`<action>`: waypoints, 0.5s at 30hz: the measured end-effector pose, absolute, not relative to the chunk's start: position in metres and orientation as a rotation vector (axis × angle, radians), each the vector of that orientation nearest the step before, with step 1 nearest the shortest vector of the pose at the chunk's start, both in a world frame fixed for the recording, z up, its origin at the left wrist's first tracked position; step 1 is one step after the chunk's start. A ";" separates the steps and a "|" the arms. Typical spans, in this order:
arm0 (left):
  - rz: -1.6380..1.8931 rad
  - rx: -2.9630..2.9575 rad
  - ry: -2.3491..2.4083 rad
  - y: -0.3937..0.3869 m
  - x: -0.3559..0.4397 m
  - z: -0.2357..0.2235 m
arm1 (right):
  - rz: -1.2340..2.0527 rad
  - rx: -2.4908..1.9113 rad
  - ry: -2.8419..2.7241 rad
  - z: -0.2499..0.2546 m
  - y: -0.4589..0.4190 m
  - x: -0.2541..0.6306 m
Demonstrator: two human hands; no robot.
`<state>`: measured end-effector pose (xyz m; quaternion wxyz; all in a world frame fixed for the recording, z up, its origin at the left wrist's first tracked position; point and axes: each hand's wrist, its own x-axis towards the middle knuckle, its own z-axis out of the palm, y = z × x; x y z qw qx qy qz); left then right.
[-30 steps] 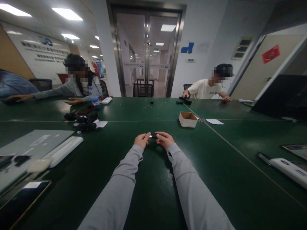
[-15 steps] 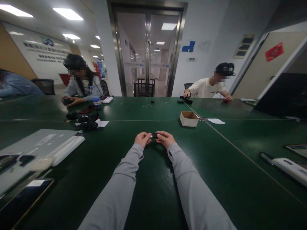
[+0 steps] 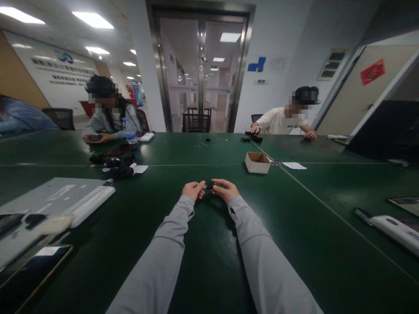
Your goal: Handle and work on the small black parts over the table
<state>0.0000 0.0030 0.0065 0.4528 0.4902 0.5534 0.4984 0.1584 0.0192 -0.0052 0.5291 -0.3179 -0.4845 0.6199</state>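
Both my arms reach forward in grey sleeves over the dark green table (image 3: 209, 244). Between my fingertips is a small, dark, narrow object (image 3: 209, 186) with a shiny light part at its left end. It is too small to name. My left hand (image 3: 194, 190) pinches its left end between thumb and fingers. On the other side, my right hand (image 3: 226, 190) grips the right end the same way. The fingers cover both ends, and the object is held just above the tabletop.
Ahead to the right stands an open cardboard box (image 3: 257, 163), near a white paper (image 3: 294, 165). To the left lie black gear (image 3: 121, 168), a grey laptop-like slab (image 3: 59, 196) and a phone (image 3: 36, 270). A white device (image 3: 397, 231) is at right. Two people sit across the table.
My left hand has shifted slightly left, and a bit more of the small dark object shows between my hands. Across the table, the person at left has turned the dark thing they hold.
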 end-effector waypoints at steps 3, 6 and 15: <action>1.169 1.245 1.411 0.005 -0.002 0.005 | 1.448 -0.768 -1.203 -0.006 0.020 0.158; 1.129 1.305 1.501 0.003 0.000 0.005 | 1.421 -0.774 -1.246 -0.008 0.021 0.159; 1.036 1.527 1.836 -0.003 0.003 0.012 | 1.416 -0.805 -1.318 -0.006 0.018 0.160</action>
